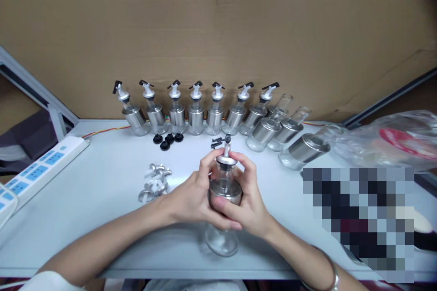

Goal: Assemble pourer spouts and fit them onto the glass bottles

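Note:
Both my hands are wrapped round one glass oil bottle (223, 241) with a steel band, near the table's front edge. My left hand (194, 195) grips its left side, index finger up by the silver pourer cap (227, 159). From the other side my right hand (251, 195) holds it, thumb across the band and index finger touching the cap. Just behind the bottle lie small black flip levers (216, 142). Black rubber stoppers (165, 145) sit further left, with loose silver pourer tops (159, 182) in front of them.
A row of capped oil bottles (195, 116) stands along the cardboard wall (205, 32). Several uncapped bottles (265, 132) stand at the right, near a clear plastic bag (392, 141). A white power strip (43, 170) lies along the left edge. A blurred-out patch covers the right side.

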The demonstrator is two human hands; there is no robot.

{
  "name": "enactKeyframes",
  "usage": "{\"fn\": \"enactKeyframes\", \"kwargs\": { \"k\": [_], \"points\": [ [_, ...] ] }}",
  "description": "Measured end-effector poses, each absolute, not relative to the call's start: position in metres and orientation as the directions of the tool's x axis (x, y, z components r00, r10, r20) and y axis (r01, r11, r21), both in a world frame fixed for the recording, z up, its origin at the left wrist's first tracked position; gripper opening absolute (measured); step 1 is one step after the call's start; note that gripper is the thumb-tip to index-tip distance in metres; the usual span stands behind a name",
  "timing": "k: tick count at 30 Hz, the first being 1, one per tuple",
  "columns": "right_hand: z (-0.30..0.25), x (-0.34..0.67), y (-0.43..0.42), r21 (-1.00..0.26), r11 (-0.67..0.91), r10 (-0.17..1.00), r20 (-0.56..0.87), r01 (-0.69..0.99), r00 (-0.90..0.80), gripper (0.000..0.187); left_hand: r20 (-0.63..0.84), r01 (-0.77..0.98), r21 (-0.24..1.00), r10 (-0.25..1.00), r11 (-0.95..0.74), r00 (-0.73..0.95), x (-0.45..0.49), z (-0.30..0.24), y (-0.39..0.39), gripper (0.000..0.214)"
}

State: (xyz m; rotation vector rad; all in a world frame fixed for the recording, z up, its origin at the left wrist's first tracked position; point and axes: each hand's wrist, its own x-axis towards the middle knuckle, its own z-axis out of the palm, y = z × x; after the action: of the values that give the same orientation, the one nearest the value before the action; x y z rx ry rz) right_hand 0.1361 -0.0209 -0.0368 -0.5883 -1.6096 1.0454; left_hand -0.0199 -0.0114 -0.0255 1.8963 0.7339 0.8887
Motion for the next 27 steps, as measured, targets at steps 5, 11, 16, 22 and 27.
{"fn": "enactKeyframes", "kwargs": {
  "k": [5, 11, 16, 22, 27],
  "points": [
    [-0.036, 0.135, -0.021, -0.858, 0.481, 0.805, 0.514, -0.182, -0.296, 0.061, 0.292, 0.128, 0.895, 0.777, -0.428, 0.557, -0.02, -0.02, -0.013, 0.112],
    [-0.035, 0.138, -0.016, -0.8, 0.59, 0.761, 0.596, -0.109, -0.258, 0.064, 0.252, 0.187, 0.88, 0.763, -0.436, 0.596, -0.021, -0.016, -0.013, 0.121],
    [-0.021, 0.157, -0.001, -0.767, 0.642, 0.766, 0.642, -0.015, -0.029, 0.062, 0.235, 0.19, 0.89, 0.773, -0.415, 0.589, -0.019, -0.028, -0.013, 0.104],
    [-0.017, 0.18, 0.025, -0.715, 0.662, 0.685, 0.698, 0.224, 0.207, 0.068, -0.024, 0.461, 0.797, 0.742, -0.391, 0.67, -0.012, -0.043, -0.015, 0.09],
    [-0.041, 0.189, 0.045, -0.606, 0.682, 0.62, 0.776, 0.409, 0.116, 0.072, -0.042, 0.492, 0.741, 0.699, -0.457, 0.713, -0.01, -0.058, -0.018, 0.086]
  ]
}}
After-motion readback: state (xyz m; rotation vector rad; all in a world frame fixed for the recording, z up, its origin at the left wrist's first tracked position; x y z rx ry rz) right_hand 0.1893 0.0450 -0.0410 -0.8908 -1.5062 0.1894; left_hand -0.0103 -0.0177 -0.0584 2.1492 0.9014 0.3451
